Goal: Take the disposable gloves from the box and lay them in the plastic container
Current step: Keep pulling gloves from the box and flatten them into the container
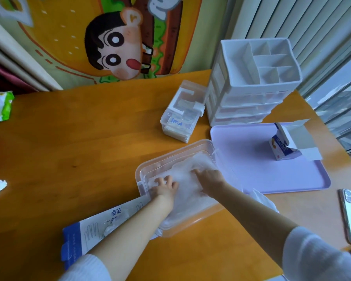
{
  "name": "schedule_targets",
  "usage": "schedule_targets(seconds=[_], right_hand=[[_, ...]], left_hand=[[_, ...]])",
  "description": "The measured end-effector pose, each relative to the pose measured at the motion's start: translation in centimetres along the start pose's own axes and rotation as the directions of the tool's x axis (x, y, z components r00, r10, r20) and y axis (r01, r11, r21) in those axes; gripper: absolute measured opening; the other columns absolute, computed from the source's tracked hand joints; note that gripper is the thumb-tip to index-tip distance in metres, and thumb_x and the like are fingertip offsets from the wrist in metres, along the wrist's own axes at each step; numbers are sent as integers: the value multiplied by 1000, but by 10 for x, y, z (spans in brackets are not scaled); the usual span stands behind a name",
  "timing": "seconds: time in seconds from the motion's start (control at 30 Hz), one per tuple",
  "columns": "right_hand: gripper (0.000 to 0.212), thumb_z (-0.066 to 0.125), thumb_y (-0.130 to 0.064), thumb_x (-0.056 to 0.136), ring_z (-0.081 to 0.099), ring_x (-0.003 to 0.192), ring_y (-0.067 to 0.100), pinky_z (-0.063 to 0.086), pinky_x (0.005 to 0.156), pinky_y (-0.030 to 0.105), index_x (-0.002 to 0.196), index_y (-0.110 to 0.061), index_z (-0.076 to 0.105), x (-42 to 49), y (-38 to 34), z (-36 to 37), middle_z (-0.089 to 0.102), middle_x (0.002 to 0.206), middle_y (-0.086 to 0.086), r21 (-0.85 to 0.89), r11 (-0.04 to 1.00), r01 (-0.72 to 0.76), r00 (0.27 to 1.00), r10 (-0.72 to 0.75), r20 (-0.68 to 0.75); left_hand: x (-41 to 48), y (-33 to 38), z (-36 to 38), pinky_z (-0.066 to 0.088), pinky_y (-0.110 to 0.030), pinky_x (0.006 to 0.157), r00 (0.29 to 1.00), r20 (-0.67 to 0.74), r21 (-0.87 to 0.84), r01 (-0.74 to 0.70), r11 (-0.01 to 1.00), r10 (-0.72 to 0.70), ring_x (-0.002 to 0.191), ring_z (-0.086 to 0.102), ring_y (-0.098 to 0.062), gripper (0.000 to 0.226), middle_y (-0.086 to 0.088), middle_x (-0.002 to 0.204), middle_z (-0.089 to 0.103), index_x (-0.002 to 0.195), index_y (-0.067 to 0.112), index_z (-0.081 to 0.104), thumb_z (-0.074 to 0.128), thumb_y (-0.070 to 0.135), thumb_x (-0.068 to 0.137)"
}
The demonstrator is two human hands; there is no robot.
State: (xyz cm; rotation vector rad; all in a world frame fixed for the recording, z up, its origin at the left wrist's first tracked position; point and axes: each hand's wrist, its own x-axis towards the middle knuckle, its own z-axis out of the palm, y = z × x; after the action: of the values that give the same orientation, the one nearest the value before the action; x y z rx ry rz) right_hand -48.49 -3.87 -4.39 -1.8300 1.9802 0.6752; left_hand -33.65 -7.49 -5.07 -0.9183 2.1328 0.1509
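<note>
Disposable gloves (185, 191) are in the plastic container (170, 153). Our left grip (164, 185) and right grip (209, 179), both released, press flat, likely flattening the stack. Emptied-looking glove box (101, 222) lies alongside.

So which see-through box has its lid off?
The big plastic container nearest you, where the left hand and right hand press the gloves down. The smaller clear box by the white drawers has its lid on.
</note>
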Motion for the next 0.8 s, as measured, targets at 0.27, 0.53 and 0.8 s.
schedule_targets(seconds=[0.27,0.53,0.8], right_hand=[[46,44,-29,100,48,124,27,40,96,34,142,-14,35,-29,-6,-23,47,138,6,160,986,-44,998,35,56],[24,47,-14,96,63,99,24,51,69,38,119,-15,57,-91,-85,-47,64,112,1,442,844,305,828,-5,-561],[41,50,-3,93,51,108,30,51,79,40,133,-6,41,-85,-180,-4,47,128,13,242,812,531,789,-370,-490]], left_hand=[[-23,-20,-24,41,-40,92,963,-229,-53,-156,986,140,122,49,-32,38,-11,132,48,131,11,40,52,19,95],[-94,-81,4,39,-9,73,607,-785,-523,-538,661,-127,97,52,-9,25,9,109,54,114,15,56,51,2,93],[-119,-115,110,35,-32,100,879,-406,-571,-32,820,-249,123,39,-19,33,4,133,39,131,24,39,46,23,99]])
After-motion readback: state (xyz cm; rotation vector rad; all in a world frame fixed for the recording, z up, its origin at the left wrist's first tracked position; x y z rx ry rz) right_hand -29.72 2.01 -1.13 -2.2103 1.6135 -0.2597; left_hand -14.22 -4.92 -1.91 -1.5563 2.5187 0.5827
